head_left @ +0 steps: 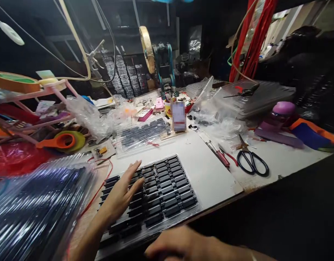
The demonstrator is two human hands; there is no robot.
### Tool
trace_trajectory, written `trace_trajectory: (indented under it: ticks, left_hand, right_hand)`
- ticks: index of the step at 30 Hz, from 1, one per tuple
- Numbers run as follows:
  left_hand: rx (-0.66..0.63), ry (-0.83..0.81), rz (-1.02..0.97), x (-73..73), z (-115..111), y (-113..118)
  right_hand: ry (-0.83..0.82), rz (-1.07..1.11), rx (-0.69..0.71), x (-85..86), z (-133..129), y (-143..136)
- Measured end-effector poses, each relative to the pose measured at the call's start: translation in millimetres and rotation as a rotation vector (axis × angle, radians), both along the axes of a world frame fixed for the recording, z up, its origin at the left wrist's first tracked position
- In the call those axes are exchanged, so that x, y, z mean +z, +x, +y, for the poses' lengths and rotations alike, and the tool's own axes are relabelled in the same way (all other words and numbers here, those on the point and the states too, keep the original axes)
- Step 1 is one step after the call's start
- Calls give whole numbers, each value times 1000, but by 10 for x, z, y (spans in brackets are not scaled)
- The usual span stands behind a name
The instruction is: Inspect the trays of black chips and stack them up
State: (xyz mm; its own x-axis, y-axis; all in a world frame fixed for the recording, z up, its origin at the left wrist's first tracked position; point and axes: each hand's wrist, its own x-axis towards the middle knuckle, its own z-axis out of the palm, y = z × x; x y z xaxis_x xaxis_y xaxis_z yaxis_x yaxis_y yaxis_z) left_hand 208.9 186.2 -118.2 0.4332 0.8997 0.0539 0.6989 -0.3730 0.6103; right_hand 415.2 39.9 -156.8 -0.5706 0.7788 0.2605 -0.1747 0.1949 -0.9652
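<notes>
A clear plastic tray [187,174] lies on the white board in front of me, filled with rows of black, pin-edged electronic parts [167,178]. Over the left half of the tray is my left hand [126,188], thumb and fingers apart, holding nothing. Its fingertips are just above or touching the parts; I cannot tell which. My right hand [183,243] is low at the tray's near edge, blurred, with curled fingers. Something dark shows beneath those fingers, but the frame's bottom edge cuts it off.
Stacked plastic trays [41,203] fill the near left. Another covered tray [145,134] lies behind mine. Black-handled scissors [252,163] and a red-handled tool [223,157] are on the right. A pink rack [60,87] stands left; a tape roll [146,49] hangs at the back.
</notes>
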Motion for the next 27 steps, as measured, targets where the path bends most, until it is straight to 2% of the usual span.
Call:
trace_trajectory:
  ticks: [3,6,8,11,14,18,20,25,27]
  left_hand:
    - [258,38,-82,-125,-335,-533]
    - [488,-4,-243,-341,-549,-865]
    - [548,-21,-323,-462,-626,-909]
    - [627,-21,-416,-546,-682,-824]
    - [691,-18,-489,-546,-713,-728]
    - [654,-24,-511,-553,-752,-660]
    - [611,-33,-440,-568,-767,-640]
    - [473,-42,-11,-525,-798,-569]
    - [388,-32,83,-492,-834,-499]
  right_hand:
    - [-272,42,-448,-1,38,436]
    - [-238,-37,-812,-57,195,840]
    - [-197,-146,-914,-137,328,953]
    - [-114,-316,-923,-277,476,894]
    - [49,-460,-920,-374,515,762]
    - [143,-535,-913,-426,470,734]
    - [122,-540,-907,-437,445,761]
    - [62,-580,-910,-413,396,772]
    - [78,-588,-911,-390,388,756]
